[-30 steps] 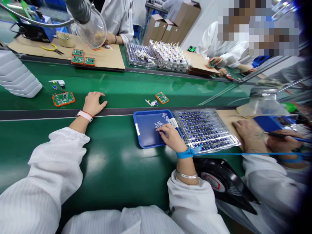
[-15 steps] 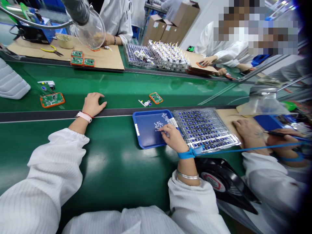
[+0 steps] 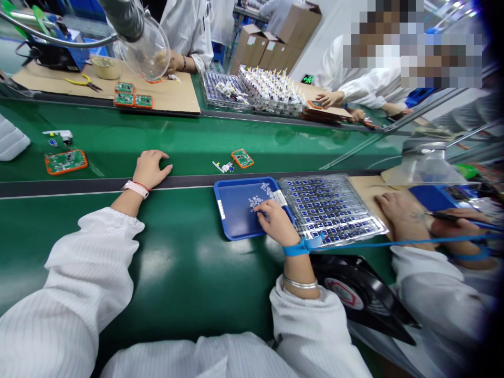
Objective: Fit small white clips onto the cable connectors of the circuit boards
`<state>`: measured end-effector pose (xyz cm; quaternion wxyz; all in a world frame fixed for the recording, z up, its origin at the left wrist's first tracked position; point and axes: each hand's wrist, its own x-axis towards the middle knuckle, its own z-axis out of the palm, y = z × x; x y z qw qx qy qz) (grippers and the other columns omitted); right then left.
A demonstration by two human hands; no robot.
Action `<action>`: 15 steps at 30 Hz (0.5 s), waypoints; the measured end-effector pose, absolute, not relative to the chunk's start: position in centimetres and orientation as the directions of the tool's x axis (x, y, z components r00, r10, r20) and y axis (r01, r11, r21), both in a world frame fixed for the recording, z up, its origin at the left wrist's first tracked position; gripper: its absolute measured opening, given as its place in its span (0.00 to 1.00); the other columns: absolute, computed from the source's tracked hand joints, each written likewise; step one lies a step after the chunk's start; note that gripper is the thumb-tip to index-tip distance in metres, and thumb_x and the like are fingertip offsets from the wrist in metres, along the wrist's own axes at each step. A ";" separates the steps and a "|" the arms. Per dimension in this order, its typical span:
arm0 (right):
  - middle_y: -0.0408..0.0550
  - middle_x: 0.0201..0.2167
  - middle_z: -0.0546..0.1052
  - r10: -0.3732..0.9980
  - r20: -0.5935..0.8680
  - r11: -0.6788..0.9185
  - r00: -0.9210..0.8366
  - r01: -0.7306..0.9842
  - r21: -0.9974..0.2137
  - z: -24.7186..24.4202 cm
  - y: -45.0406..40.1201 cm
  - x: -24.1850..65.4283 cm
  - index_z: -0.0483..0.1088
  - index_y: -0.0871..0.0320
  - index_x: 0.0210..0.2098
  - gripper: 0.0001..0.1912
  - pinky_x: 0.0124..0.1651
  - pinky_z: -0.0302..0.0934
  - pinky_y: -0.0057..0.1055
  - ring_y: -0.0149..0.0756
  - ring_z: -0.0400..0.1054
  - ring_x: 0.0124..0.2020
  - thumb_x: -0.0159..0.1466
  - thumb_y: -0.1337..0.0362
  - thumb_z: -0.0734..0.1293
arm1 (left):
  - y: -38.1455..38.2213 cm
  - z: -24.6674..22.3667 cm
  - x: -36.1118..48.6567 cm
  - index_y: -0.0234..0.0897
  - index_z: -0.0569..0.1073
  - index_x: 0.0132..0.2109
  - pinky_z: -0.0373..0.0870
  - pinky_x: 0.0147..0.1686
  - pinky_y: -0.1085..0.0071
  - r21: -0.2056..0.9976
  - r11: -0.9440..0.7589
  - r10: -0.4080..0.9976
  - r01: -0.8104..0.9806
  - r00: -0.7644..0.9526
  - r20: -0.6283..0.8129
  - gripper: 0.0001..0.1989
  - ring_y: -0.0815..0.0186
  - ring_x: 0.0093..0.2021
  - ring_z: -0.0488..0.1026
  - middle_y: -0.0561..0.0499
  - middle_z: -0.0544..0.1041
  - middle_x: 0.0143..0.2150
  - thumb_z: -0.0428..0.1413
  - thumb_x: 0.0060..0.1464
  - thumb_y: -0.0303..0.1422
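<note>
My left hand (image 3: pixel 150 169) rests over the dark rail at the conveyor's near edge, fingers spread and nothing in them. Over the blue tray (image 3: pixel 236 227), my right hand (image 3: pixel 273 220) has thumb and forefinger brought together beside small white pieces (image 3: pixel 255 201) scattered inside. Whatever sits between those fingertips is too small to make out. On the green belt (image 3: pixel 177 131), an orange-edged circuit board (image 3: pixel 242 158) lies beyond the tray with a small white wired part (image 3: pixel 224 167) beside it. Another orange-edged circuit board (image 3: pixel 66 161) lies left of my left hand.
A clear plastic tray (image 3: pixel 334 207) of blue-faced parts adjoins the blue tray's right side. A co-worker's hand (image 3: pixel 399 210) is further right. A black fan-like object (image 3: pixel 354 291) stands by my right forearm. Across the belt are pliers (image 3: pixel 84 81), filled trays (image 3: pixel 271 89) and other people.
Both circuit boards and their wired parts have slid left along the belt. My right hand has shifted slightly left within the tray, while my left hand stays where it was.
</note>
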<state>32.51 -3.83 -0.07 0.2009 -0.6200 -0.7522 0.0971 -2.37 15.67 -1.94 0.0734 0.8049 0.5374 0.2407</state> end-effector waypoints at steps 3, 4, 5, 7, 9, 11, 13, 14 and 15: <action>0.52 0.32 0.69 0.971 0.186 0.215 -0.151 0.894 -0.394 0.0 -3.9 32.5 0.69 0.59 0.34 0.09 0.44 0.62 0.41 0.42 0.65 0.38 0.59 0.72 0.58 | 15.7 -2.0 -2.4 0.35 0.71 0.46 0.59 0.53 0.54 0.371 -0.414 0.898 0.831 0.307 0.314 0.18 0.51 0.53 0.63 0.43 0.71 0.50 0.52 0.52 0.41; 0.51 0.32 0.69 0.970 0.192 0.217 -0.150 0.891 -0.398 0.0 -3.9 32.6 0.69 0.59 0.34 0.09 0.44 0.62 0.40 0.42 0.65 0.38 0.59 0.71 0.59 | 15.7 -2.0 -2.5 0.35 0.71 0.46 0.59 0.52 0.54 0.369 -0.415 0.897 0.832 0.307 0.317 0.18 0.51 0.53 0.63 0.43 0.71 0.50 0.52 0.52 0.41; 0.51 0.32 0.69 0.969 0.201 0.217 -0.145 0.889 -0.403 0.0 -3.9 32.7 0.69 0.58 0.34 0.08 0.44 0.62 0.40 0.42 0.65 0.38 0.59 0.71 0.59 | 15.7 -2.0 -2.5 0.35 0.72 0.46 0.59 0.52 0.54 0.368 -0.416 0.897 0.832 0.307 0.319 0.18 0.51 0.53 0.63 0.43 0.72 0.50 0.52 0.52 0.41; 0.50 0.32 0.69 0.967 0.224 0.207 -0.121 0.886 -0.415 -0.2 -3.9 33.0 0.68 0.58 0.33 0.06 0.44 0.62 0.40 0.41 0.65 0.38 0.59 0.69 0.60 | 15.7 -2.0 -2.6 0.35 0.72 0.45 0.59 0.52 0.55 0.366 -0.422 0.893 0.829 0.311 0.326 0.17 0.52 0.53 0.64 0.43 0.72 0.50 0.52 0.52 0.41; 0.50 0.31 0.69 0.966 0.242 0.188 -0.088 0.882 -0.432 -0.4 -3.8 33.2 0.67 0.57 0.30 0.05 0.43 0.62 0.40 0.41 0.65 0.37 0.59 0.68 0.60 | 15.6 -1.8 -2.3 0.35 0.72 0.45 0.59 0.52 0.56 0.371 -0.431 0.888 0.822 0.312 0.339 0.17 0.52 0.52 0.64 0.44 0.72 0.50 0.52 0.52 0.41; 0.49 0.30 0.69 0.968 0.242 0.173 -0.066 0.873 -0.456 -0.8 -3.6 33.3 0.66 0.57 0.28 0.05 0.42 0.62 0.39 0.40 0.65 0.36 0.59 0.67 0.60 | 15.3 -1.4 -1.4 0.35 0.73 0.44 0.59 0.52 0.57 0.384 -0.442 0.882 0.810 0.315 0.351 0.16 0.53 0.52 0.65 0.44 0.73 0.48 0.52 0.53 0.41; 0.49 0.30 0.68 0.970 0.239 0.164 -0.053 0.865 -0.474 -1.2 -3.4 33.2 0.65 0.56 0.26 0.05 0.41 0.62 0.39 0.40 0.64 0.35 0.59 0.67 0.60 | 14.9 -0.9 0.5 0.35 0.72 0.45 0.60 0.51 0.59 0.400 -0.467 0.873 0.789 0.339 0.351 0.16 0.54 0.51 0.66 0.45 0.73 0.48 0.51 0.54 0.40; 0.49 0.30 0.68 0.969 0.242 0.161 -0.047 0.863 -0.478 -1.3 -3.3 33.1 0.65 0.56 0.26 0.05 0.41 0.62 0.39 0.40 0.64 0.36 0.59 0.67 0.61 | 14.6 -0.6 1.7 0.34 0.72 0.45 0.60 0.51 0.60 0.405 -0.485 0.866 0.775 0.361 0.346 0.17 0.55 0.50 0.66 0.45 0.74 0.48 0.51 0.54 0.40; 0.49 0.30 0.67 0.969 0.245 0.158 -0.041 0.863 -0.480 -1.5 -3.3 33.0 0.65 0.56 0.26 0.05 0.41 0.62 0.39 0.40 0.64 0.36 0.58 0.68 0.60 | 14.3 -0.3 3.2 0.34 0.71 0.46 0.60 0.51 0.60 0.408 -0.504 0.858 0.762 0.388 0.336 0.17 0.55 0.50 0.66 0.45 0.73 0.48 0.51 0.55 0.40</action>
